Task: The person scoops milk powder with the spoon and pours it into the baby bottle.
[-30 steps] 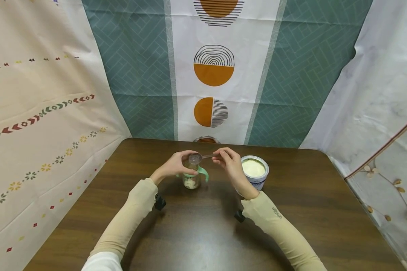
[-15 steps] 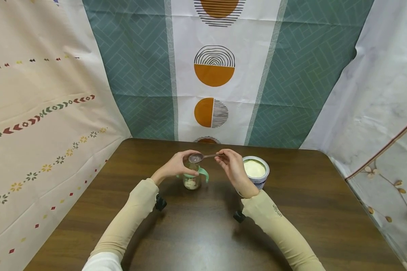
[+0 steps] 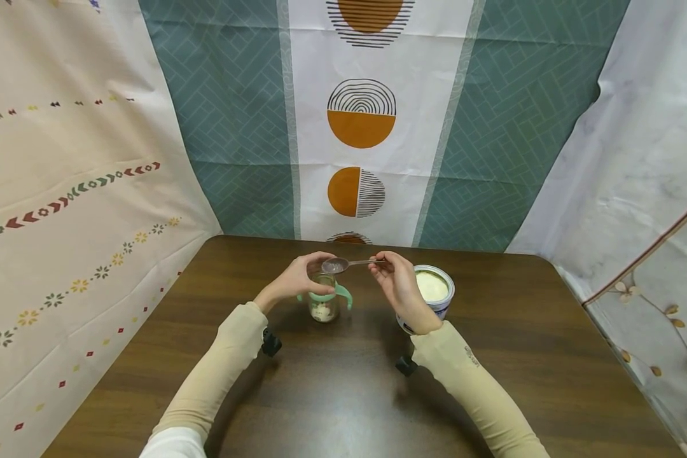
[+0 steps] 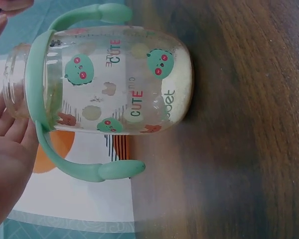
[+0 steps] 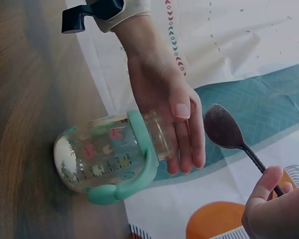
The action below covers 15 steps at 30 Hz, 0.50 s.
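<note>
The bottle (image 3: 324, 310) stands upright on the table (image 3: 332, 381), its neck loosely encircled by the left hand (image 3: 305, 278), thumb and fingers on opposite sides. The right hand (image 3: 399, 287) pinches the spoon (image 3: 334, 266), which lies near level, crosswise to the bottle's axis, its bowl above the mouth, not touching. The tub (image 3: 439, 312) sits nearer the right hand.

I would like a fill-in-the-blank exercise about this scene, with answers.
The ____ grip holds the spoon.
The bottle has two ____ handles.
Its pale contents fill ____ than half of it.
In the head view, the bottle stands to the open tin's ____.

Missing words: right; green; less; left.
</note>
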### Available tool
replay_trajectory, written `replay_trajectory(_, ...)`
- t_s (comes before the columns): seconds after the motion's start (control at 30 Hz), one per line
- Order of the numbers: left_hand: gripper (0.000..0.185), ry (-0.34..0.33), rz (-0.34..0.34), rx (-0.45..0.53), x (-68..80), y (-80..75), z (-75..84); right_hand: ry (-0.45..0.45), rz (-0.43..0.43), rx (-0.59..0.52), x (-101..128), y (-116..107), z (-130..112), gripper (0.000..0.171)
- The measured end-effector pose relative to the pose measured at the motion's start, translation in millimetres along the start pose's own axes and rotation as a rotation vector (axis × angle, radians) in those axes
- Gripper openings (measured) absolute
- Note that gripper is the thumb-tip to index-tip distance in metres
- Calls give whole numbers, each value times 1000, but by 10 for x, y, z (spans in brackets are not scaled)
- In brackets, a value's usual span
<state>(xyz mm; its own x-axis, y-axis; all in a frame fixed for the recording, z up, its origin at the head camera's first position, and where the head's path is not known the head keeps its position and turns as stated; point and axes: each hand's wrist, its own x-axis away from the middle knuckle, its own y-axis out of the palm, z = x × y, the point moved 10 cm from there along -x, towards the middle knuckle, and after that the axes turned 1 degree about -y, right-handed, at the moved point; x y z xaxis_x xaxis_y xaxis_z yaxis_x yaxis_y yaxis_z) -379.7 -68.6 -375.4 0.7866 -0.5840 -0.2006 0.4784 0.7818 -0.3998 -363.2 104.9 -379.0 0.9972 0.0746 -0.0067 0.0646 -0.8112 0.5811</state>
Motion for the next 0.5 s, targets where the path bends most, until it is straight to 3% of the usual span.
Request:
replay_trajectory(0.3, 65, 4, 2, 49, -32, -12, 49, -10, 15, -22, -15, -30, -115, 34)
replay_trajectory(0.5, 67, 2, 10, 9, -59, -12, 154, -13, 39, -32, -3, -67, -171, 33)
